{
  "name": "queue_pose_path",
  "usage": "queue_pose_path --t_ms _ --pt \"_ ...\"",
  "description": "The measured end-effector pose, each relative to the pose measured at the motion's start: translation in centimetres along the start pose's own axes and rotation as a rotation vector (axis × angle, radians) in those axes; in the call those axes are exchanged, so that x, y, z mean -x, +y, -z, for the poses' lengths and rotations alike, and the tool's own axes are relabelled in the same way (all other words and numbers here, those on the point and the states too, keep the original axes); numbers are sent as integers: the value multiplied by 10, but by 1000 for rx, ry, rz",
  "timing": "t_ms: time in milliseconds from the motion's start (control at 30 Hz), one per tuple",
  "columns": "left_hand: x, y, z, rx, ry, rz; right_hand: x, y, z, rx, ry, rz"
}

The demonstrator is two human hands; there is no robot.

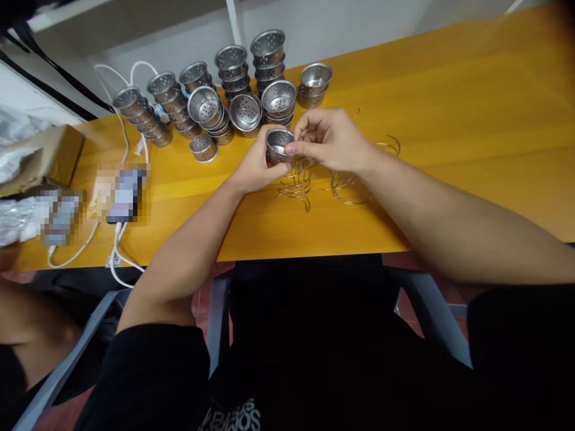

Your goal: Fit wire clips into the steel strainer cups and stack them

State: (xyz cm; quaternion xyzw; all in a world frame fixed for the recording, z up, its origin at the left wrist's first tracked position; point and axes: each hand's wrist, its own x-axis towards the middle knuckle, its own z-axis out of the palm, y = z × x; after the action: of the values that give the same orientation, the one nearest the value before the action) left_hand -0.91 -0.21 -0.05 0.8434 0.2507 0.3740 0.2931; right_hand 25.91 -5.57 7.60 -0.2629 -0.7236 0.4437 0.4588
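Note:
A small perforated metal strainer cup (275,139) is held mouth up above the table, with my left hand (255,166) wrapped round its left side. At the cup's right rim is my right hand (330,139), thumb and fingers pinched together. Whatever lies in that pinch is too small to make out. Curved wire pieces (300,184) are heaped on the table just below the cup. More wire rings (348,194) lie under my right wrist, some partly hidden by it.
Stacks of similar cups (269,51) stand along the back of the yellow table (449,120). A single cup (203,148) stands left of my hands. At left are a phone (127,196) on white cables, another device (63,218) and a cardboard box (63,152). Someone's leg shows at lower left.

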Motion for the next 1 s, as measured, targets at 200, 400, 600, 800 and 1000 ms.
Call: queue_pose_path --t_ms 200,400,600,800,1000 --pt "0 -3 0 20 2 -1 3 -7 -3 34 44 -8" --pt "1 2 2 53 41 44 9 -7 0 164 161 42" --pt "1 15 8 -14 88 126 12 -8 5 330 149 117" --pt "1 16 5 -18 92 135 11 3 10 418 77 187" --pt "2 21 2 -17 82 114 12 13 2 323 -8 141"
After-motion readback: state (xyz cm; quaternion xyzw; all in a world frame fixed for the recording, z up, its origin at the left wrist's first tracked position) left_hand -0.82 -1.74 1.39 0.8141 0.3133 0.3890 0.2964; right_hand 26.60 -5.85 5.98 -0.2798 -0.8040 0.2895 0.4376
